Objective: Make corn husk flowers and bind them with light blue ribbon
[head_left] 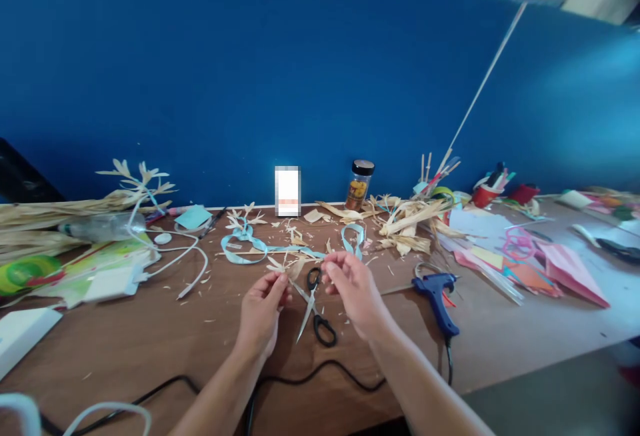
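Left fingers (278, 287) pinched pale petals (274, 265), apparently unfinished; whether right fingers (338, 271) gripped anything was unclear. Beyond them, 1 flower (245, 219) looked done.

L hand (260, 313), lower ctr, pinches pale husk pc (276, 265); R hand (354, 293) alongside, grip unclear. Open scissors (309, 309) btwn. Blue glue gun (438, 299) lower R; blk-lidded jar (357, 191) nr ctr.

Brn. tbl. (200, 336) found littered w/ pale scraps (315, 216). Open scissors (311, 303) noted ctr.; blue glue gun (438, 296) logged to R; lt.-blue ribbon (245, 261), blk.-lidded jar (357, 188), dried husks (415, 218) seen twd. rear.
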A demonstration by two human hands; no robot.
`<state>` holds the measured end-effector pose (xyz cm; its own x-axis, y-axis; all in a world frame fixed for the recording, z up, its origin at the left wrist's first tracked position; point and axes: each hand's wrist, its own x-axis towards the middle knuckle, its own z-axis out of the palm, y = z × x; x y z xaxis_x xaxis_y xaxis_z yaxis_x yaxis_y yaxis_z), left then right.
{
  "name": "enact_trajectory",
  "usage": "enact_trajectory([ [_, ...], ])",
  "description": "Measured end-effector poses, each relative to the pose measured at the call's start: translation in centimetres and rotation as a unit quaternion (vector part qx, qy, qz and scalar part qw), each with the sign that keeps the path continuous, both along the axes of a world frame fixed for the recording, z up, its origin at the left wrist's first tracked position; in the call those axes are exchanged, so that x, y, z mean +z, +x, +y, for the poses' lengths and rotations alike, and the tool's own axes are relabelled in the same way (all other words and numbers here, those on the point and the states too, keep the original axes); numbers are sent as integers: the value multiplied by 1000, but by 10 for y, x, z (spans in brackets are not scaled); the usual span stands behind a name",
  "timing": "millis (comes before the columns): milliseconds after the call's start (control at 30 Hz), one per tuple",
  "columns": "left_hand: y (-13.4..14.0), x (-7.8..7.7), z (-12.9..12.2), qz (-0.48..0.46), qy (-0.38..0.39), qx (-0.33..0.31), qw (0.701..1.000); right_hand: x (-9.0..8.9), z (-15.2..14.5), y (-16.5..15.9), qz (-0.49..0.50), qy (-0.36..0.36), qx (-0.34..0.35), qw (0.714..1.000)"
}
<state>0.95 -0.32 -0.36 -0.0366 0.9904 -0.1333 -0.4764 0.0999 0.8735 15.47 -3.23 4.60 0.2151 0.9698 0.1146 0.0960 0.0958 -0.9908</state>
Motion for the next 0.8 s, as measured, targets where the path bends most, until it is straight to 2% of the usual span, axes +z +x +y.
enact_trajectory([
  [33, 0, 0, 0, -4, -1, 1, 1000, 4, -5, 4, -119, 8, 28, 992],
  [67, 0, -1, 1, -7, -3, 2, 1000, 6, -10, 7, -239, 8, 57, 969],
  [133, 1, -1, 1, -10, -11, 11, 1000, 3, -18, 10, -433, -13, 104, 895],
  [200, 2, -1, 1, -20, -21, 18, 999, -6, -24, 9, -527, -41, 144, 836],
  [233, 2, 0, 1, -26, -25, 20, 999, -10, -25, 7, -543, -53, 156, 823],
  [300, 2, 1, 1, -36, -28, 22, 999, -18, -24, 5, -544, -66, 165, 820],
  [467, 0, 5, 1, -52, -32, 29, 998, -20, -20, 15, -506, -79, 157, 844],
  [533, -2, 5, 1, -61, -35, 26, 997, -18, -23, 24, -394, -121, 176, 894],
  [600, -3, 5, 2, -68, -40, 27, 996, -16, -28, 32, -141, -181, 210, 950],
  [633, -3, 5, 2, -72, -43, 26, 996, -16, -32, 35, 5, -200, 225, 954],
  [700, -3, 4, 2, -78, -48, 18, 996, -16, -39, 37, 221, -205, 242, 922],
  [733, -3, 4, 2, -81, -50, 10, 995, -16, -42, 37, 284, -203, 249, 903],
  [800, -2, 4, 1, -88, -54, -5, 995, -19, -46, 34, 350, -203, 267, 875],
])
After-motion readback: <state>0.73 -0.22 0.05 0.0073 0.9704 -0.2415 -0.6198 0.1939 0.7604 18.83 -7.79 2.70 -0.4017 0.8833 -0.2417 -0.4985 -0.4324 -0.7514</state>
